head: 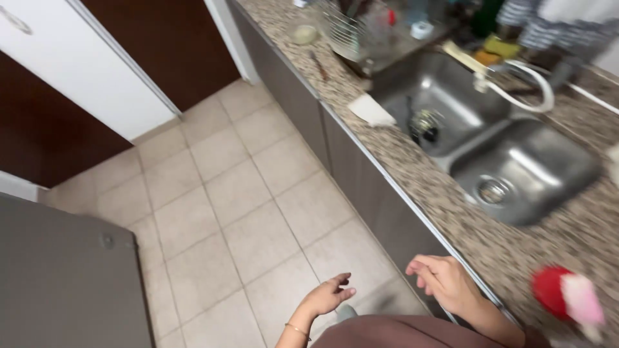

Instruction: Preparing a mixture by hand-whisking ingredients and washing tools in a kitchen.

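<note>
My left hand [329, 295] hangs over the tiled floor [225, 193] with its fingers loosely apart and nothing in it; a thin bracelet circles the wrist. My right hand [443, 278] is beside the front edge of the speckled granite counter [451, 206], fingers curled inward and empty. A red and pink object [567, 296], blurred, lies on the counter just right of that hand. A double steel sink [509, 161] is set into the counter further along.
A white cloth [371, 109] lies on the counter's edge by the sink. A dish rack [361, 29] and a white tap [522, 80] stand behind. Grey cabinet fronts [361, 174] run under the counter. A grey appliance [64, 277] stands at left, with white and brown doors [84, 71] beyond.
</note>
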